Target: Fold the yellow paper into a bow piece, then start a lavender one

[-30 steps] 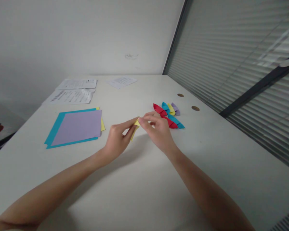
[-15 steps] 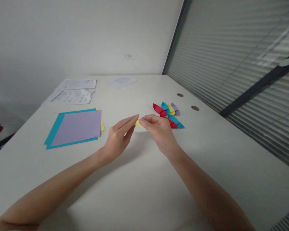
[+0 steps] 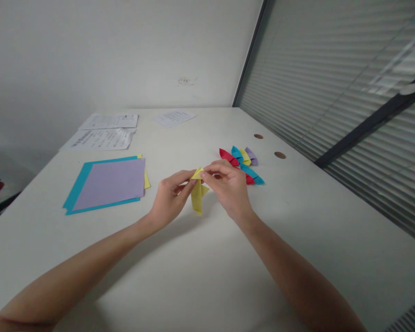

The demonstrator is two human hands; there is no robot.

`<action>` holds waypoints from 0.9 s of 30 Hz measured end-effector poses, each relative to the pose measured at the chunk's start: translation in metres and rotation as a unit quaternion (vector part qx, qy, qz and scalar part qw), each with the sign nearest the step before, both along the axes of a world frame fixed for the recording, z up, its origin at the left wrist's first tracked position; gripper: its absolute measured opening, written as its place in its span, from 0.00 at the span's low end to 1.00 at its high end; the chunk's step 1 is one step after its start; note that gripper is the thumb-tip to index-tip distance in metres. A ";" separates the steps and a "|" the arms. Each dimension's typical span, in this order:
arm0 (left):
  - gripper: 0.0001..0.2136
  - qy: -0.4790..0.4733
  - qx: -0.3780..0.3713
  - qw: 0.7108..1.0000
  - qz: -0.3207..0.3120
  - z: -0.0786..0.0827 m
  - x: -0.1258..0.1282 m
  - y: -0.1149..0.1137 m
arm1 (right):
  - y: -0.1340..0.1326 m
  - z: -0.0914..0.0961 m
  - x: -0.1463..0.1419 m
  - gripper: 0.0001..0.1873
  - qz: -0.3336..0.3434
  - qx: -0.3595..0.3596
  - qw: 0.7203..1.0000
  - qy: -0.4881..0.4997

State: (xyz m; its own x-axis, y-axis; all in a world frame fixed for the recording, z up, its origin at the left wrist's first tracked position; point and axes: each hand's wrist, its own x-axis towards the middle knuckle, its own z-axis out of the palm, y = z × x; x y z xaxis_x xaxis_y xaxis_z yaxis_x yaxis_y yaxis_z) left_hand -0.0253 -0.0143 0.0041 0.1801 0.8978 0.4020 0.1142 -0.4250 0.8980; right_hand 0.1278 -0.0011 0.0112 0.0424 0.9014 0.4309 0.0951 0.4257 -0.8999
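Above the middle of the white table, a folded piece of yellow paper [image 3: 197, 197] hangs between my two hands. Its top is creased into a small peak, and a longer strip with a side flap dangles below. My left hand [image 3: 171, 196] pinches its upper left side between thumb and fingers. On the upper right, my right hand [image 3: 228, 184] grips the same paper with thumb and fingertips. Just beyond my right hand lie several folded paper pieces, among them a red one [image 3: 228, 157], a blue one [image 3: 252, 174] and a purple one [image 3: 252, 156]. My right hand partly covers this group.
A stack of square sheets lies at the left, with a purple sheet [image 3: 112, 184] over blue and yellow ones. Printed papers [image 3: 100, 139] rest at the back left, another printed sheet [image 3: 174, 118] at the back. Blinds [image 3: 332, 92] border the table's right side.
The yellow paper, earlier mostly hidden by my fingers, now shows its peak and a strip hanging down. My fingers have shifted their hold slightly.
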 end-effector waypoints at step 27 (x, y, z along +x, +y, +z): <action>0.17 -0.101 -0.105 0.989 -0.035 0.008 0.000 -0.004 | 0.000 0.011 0.003 0.07 0.064 -0.033 0.997 -0.037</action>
